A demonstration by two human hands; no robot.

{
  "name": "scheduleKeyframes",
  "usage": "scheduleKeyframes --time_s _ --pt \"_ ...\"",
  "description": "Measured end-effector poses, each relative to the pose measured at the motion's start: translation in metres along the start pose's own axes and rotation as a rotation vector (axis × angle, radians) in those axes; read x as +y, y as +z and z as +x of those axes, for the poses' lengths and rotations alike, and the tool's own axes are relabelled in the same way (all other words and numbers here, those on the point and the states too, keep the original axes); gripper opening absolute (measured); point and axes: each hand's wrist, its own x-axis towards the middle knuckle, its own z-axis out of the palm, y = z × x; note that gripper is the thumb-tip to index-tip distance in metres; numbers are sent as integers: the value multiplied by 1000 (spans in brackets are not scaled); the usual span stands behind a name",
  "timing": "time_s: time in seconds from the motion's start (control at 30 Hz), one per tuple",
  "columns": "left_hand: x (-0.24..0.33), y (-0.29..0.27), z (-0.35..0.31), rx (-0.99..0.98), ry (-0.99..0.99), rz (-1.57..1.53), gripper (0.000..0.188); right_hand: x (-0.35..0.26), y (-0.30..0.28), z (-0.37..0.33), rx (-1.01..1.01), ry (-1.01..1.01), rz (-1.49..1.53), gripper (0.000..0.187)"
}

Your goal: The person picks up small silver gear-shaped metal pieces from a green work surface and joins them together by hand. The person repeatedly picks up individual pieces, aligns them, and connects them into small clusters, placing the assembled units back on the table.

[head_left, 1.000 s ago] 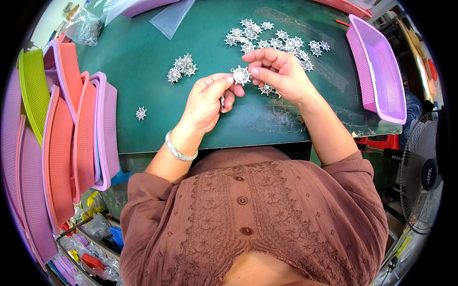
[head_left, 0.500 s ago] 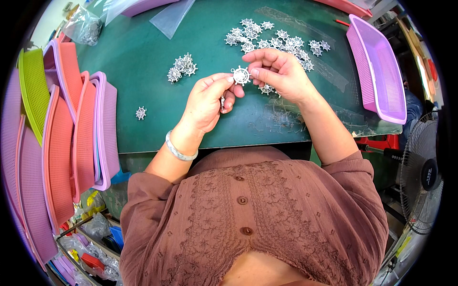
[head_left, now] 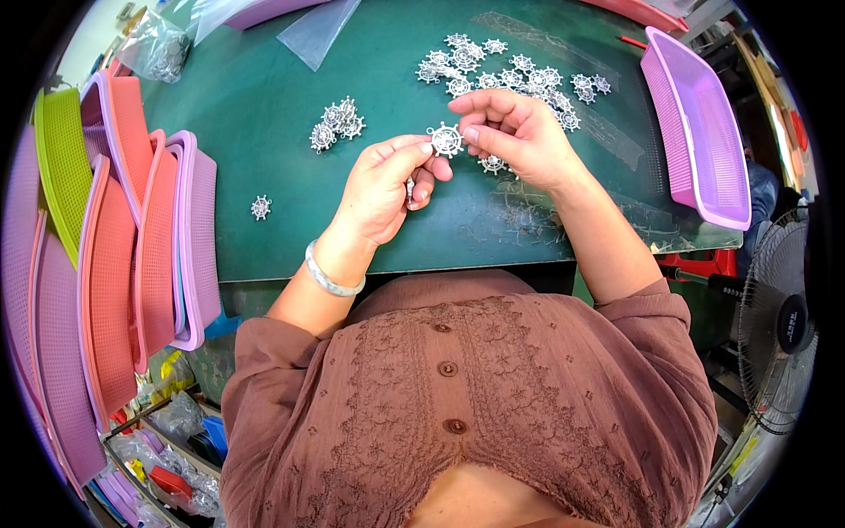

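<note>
A small silver wheel-shaped metal charm is pinched between my left hand and my right hand just above the green table. My left hand also has a small silvery piece tucked under its fingers. A big scatter of the same silver charms lies beyond my right hand. A smaller cluster of charms sits to the left of my left hand. One single charm lies alone near the table's left edge.
Stacked pink, lilac and green plastic baskets lean at the left. A lilac basket stands at the right. Clear plastic bags lie at the far edge. A fan stands at the lower right.
</note>
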Motion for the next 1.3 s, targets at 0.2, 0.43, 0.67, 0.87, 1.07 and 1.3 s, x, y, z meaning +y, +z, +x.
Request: scheduleKeyframes --time_s 0.2,0.43,0.67,0.87,1.07,1.3 --pt "1 0 0 -3 -6 5 18 2 -1 0 -7 -19 -29 27" --pt "0 -3 1 -31 -18 -30 18 0 0 0 0 -50 -49 27" --pt "2 -1 0 -31 -32 -61 18 3 0 0 4 -67 -59 28" --pt "2 -2 0 -31 -42 -73 19 2 1 -1 6 -85 -58 27" --pt "1 -2 1 -41 -42 -88 18 3 0 -1 1 -96 -64 27" --pt "0 -3 0 -45 -50 -111 18 4 0 -1 10 -96 -47 28"
